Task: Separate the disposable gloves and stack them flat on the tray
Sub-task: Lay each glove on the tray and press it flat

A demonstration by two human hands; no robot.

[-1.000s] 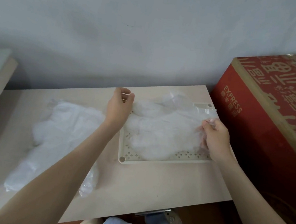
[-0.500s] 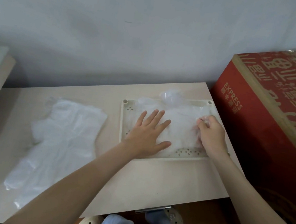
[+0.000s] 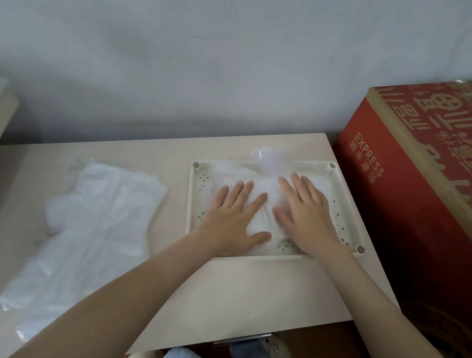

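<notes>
A person's left hand [image 3: 234, 217] and right hand [image 3: 305, 215] lie palm-down, side by side, on a stack of thin, translucent white plastic disposable gloves [image 3: 230, 176]. The stack fills a cream rectangular perforated plastic tray [image 3: 190, 203]. The fingers of both hands are straight and slightly spread, pressing the film flat, and the left thumb sticks out toward the right wrist. One puffed end of a glove bulges over the tray's far rim.

The tray sits at the right end of a pale wooden table [image 3: 229, 292]. A loose heap of crumpled white plastic gloves [image 3: 97, 220] lies well to its left on the tabletop.

Just beside the table's right edge stands a large red cardboard carton [image 3: 402, 230] with gold trim. Its side reads "EXPRESS" in gold letters above a line of Chinese characters. The large gold characters on its glossy top are too distorted to read.
</notes>
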